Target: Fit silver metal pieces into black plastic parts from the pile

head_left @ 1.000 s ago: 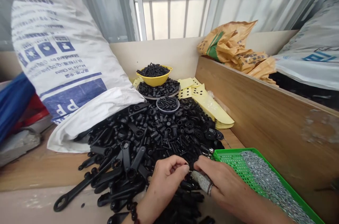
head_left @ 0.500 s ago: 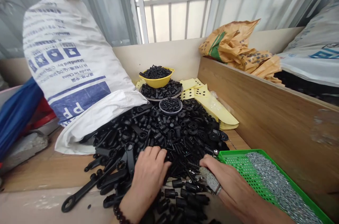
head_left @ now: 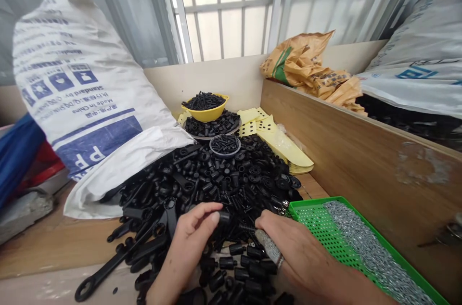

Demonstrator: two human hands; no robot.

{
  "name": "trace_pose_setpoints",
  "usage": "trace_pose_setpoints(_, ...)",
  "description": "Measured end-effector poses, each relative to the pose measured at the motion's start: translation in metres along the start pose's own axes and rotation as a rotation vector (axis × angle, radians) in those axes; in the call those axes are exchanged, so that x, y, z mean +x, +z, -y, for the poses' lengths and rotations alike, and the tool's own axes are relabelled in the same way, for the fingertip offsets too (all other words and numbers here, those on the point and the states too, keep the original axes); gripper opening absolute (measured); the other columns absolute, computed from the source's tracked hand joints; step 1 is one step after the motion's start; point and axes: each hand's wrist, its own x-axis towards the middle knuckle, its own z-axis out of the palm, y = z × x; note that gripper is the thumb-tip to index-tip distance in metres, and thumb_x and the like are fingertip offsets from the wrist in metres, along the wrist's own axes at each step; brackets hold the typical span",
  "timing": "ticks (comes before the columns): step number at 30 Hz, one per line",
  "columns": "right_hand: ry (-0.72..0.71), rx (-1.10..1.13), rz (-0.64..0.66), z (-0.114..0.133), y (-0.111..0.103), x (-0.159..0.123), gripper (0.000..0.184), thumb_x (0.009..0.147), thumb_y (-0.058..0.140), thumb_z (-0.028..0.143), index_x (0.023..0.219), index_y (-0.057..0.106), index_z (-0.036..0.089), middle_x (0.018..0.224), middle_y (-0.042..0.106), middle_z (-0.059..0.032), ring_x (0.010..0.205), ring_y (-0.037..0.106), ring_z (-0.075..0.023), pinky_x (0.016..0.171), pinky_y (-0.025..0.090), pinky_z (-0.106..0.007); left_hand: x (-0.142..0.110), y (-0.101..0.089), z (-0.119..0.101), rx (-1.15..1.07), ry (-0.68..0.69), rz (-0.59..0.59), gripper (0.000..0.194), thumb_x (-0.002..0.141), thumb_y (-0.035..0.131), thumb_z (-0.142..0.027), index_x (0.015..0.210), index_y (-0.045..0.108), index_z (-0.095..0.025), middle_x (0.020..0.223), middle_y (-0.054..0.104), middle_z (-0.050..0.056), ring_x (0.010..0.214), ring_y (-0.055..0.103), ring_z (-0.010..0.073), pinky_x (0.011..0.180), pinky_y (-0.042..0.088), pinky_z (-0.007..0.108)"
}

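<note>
So there's a big white sack [head_left: 86, 79] with blue print leaning at 10 o'clock, and some blue cloth [head_left: 19, 156] next to something red at 9. Barred window [head_left: 231, 21] is up at 12. Crumpled orange bag [head_left: 299, 62] between 1 and 2, pale grey sack [head_left: 418, 69] between 2 and 3. Wooden board [head_left: 342, 141] runs through 3, yellow cards [head_left: 285, 146] just beside it.

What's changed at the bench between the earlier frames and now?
Left hand first drew left, away from the right hand, and reached down onto the black pile; it now pinches a black cylindrical part. Right hand stayed curled beside the green tray; its grip contents are unclear. Tray, yellow bowl and white sack unchanged.
</note>
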Motion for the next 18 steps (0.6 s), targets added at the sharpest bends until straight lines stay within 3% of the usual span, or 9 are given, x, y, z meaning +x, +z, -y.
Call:
trace_pose_setpoints(4,-0.034,-0.043,-0.019,0.002,0.004,-0.002,0.015,0.079,0.038,0.009,0.081,0.049,0.019,0.076,0.054,-0.0044,0.066,0.048,-0.0182,0.059,0.034,-0.029,-0.014,0.016,-0.012,-0.282,-0.158,0.055,0.029,0.077,0.061,-0.039,0.088,0.071,-0.015,0.06,0.058,-0.001,0.058,0.051,0.0137,0.054,0.04,0.022)
trace_pose_setpoints(11,-0.11,-0.062,-0.081,-0.002,0.01,-0.011,0.02,0.08,0.036,0.008,0.089,0.051,0.018,0.08,0.056,-0.0059,0.072,0.05,-0.0197,0.067,0.037,-0.031,-0.02,0.039,-0.007,-0.414,-0.183,0.147,0.032,0.073,0.066,-0.046,0.084,0.07,-0.016,0.059,0.056,-0.002,0.058,0.05,0.0134,0.055,0.041,0.022)
trace_pose_setpoints(16,0.071,0.188,0.058,0.001,0.0,-0.008,0.018,0.087,0.035,0.011,0.083,0.049,0.02,0.078,0.056,-0.0008,0.07,0.053,-0.0149,0.062,0.038,-0.024,-0.029,0.048,0.004,-0.417,-0.138,0.086,0.042,0.072,0.065,-0.055,0.088,0.073,-0.017,0.06,0.062,0.001,0.059,0.056,0.0153,0.056,0.045,0.023)
trace_pose_setpoints(18,0.073,0.256,0.071,-0.001,0.004,-0.007,0.016,0.088,0.036,0.014,0.08,0.048,0.021,0.077,0.057,0.0006,0.069,0.055,-0.0135,0.06,0.038,-0.022,-0.033,0.049,0.009,-0.373,-0.105,0.061,0.041,0.073,0.064,-0.055,0.091,0.074,-0.019,0.065,0.066,0.002,0.062,0.058,0.0165,0.058,0.048,0.023)
